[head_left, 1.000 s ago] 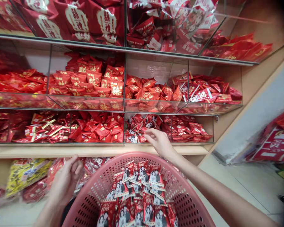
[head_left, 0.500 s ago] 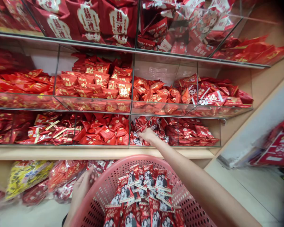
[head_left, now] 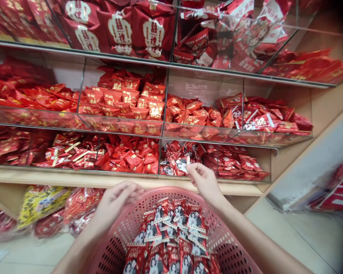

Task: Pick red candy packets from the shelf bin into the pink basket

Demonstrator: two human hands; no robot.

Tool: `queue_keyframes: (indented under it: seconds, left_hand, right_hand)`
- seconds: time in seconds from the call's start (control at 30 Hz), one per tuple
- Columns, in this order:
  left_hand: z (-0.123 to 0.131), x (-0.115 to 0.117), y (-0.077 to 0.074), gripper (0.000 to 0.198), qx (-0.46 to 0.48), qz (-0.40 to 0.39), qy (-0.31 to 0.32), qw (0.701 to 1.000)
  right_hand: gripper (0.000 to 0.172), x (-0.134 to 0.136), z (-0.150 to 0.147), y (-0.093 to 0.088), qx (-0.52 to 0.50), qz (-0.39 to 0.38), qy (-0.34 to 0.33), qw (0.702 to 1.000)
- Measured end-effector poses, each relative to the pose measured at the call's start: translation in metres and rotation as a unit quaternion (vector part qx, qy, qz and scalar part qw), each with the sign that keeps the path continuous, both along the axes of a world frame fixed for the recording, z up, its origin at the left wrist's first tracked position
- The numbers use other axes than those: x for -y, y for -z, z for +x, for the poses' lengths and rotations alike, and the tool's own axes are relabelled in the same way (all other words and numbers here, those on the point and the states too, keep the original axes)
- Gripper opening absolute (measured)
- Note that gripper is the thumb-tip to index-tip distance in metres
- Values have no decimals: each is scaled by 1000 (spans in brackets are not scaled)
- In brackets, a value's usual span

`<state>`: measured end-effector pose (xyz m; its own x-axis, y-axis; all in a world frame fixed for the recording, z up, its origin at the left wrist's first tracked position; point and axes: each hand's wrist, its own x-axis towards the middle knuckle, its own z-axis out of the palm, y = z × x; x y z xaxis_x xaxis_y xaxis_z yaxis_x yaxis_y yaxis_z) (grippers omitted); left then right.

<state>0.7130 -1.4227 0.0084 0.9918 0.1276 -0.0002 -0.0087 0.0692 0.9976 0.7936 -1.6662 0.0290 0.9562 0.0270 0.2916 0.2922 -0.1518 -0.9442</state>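
My right hand (head_left: 204, 180) is in front of the lowest shelf, thumb and fingers pinched on the edge of a small red snack packet (head_left: 181, 166) with a black-and-white couple picture. Behind it, more packets of this kind lie in the same shelf compartment. My left hand (head_left: 120, 198) hovers over the left rim of the pink perforated basket (head_left: 122, 224), fingers loosely bent and apart, holding nothing. In the basket lies a pile of matching red packets (head_left: 171, 236), several with the couple pictures facing up.
Clear dividers split the shelves into compartments of red packets (head_left: 131, 156). A wooden ledge (head_left: 60, 177) runs along the bottom. Beneath it, plastic bags, one yellow (head_left: 42, 203), rest on the tiled floor (head_left: 291, 228). More red bags (head_left: 334, 186) stand at the right.
My right hand has drawn back from the compartment toward the basket, pinching a packet. My left hand has risen from the basket's left side to above its rim. The view has shifted slightly left.
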Motion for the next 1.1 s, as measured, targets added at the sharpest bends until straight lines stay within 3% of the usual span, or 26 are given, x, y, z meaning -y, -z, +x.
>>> queue_keyframes:
  seconds: [0.1, 0.17, 0.63, 0.87, 1.1]
  left_hand:
    - [-1, 38, -30, 38, -67, -81, 169, 980]
    - [-1, 54, -38, 34, -95, -125, 216, 964]
    - [-14, 72, -35, 20, -97, -131, 214, 963]
    - [-16, 72, -32, 21, -16, 14, 180, 983]
    - [-20, 67, -30, 24, 19, 101, 205, 973]
  right_hand:
    - [33, -1, -34, 2, -54, 65, -40, 996]
    - [33, -2, -49, 5, -73, 73, -50, 993]
    - [30, 12, -83, 19, -21, 44, -18, 999]
    - [33, 17, -88, 19, -42, 28, -5, 999]
    - [31, 27, -96, 27, -48, 0, -21, 999]
